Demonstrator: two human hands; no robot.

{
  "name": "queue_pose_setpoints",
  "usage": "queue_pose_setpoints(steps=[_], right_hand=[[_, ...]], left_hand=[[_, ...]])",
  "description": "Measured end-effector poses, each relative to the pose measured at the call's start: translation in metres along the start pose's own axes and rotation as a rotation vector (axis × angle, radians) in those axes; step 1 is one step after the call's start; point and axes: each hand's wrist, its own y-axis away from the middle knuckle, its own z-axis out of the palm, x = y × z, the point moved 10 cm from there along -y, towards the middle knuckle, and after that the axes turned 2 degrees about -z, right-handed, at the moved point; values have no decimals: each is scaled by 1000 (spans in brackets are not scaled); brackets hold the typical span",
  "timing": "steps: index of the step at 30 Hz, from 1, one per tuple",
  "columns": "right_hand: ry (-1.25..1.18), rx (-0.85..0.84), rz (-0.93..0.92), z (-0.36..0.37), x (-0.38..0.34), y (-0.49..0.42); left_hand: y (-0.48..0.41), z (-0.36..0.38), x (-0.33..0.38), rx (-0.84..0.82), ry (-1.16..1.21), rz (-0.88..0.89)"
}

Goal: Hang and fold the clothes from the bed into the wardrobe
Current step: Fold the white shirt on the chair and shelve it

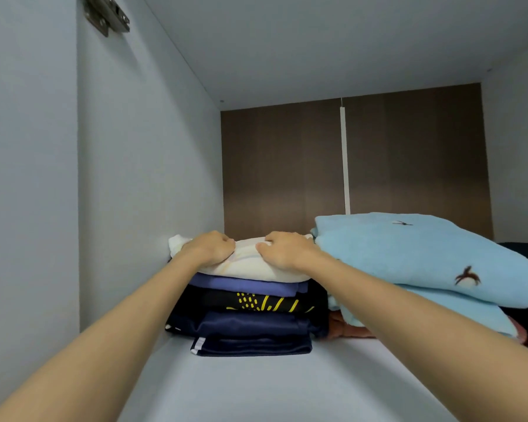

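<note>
A pale blue blanket (409, 257) with small dark bird figures lies folded on the right of the wardrobe shelf (256, 385). Its bulging edge is just beside the right hand (284, 249) and overhangs the right forearm. Under it shows a rust-coloured cloth (348, 328), and behind it, at the far right, a dark thing (525, 254) too hidden to name. On the left the stack of clothes sits close to the grey side wall (150, 178), which carries a metal hinge (107, 13) high up near the front. A brown back panel (281, 166) with a thin white strip (344, 159) closes the compartment behind, and the grey top board (317, 56) runs well above the stack. The front part of the shelf lies bare between the two forearms, up to the lowest garment's edge. The stack holds, from the bottom, a navy piece with white stripes (250, 345), a shiny navy piece (256, 325), a black piece with yellow marks (256, 301) and a violet-blue piece (244, 286). The white garment (250, 268) lies folded on top. The left hand (209, 248) and the right hand rest on it side by side. The fingers (223, 243) of both are curled and pinch its fabric near the middle.
</note>
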Motion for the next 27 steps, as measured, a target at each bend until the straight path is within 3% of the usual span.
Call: queue_pose_setpoints(steps=[4, 10, 18, 27], right_hand=[[-161, 193, -77, -49, -17, 20], [-165, 376, -210, -118, -18, 83], [-172, 407, -276, -125, 6, 175], [-237, 357, -225, -100, 26, 275]], left_hand=[[15, -33, 8, 127, 203, -14], [70, -67, 43, 280, 168, 69], [194, -79, 90, 442, 232, 166], [320, -78, 106, 436, 374, 189]])
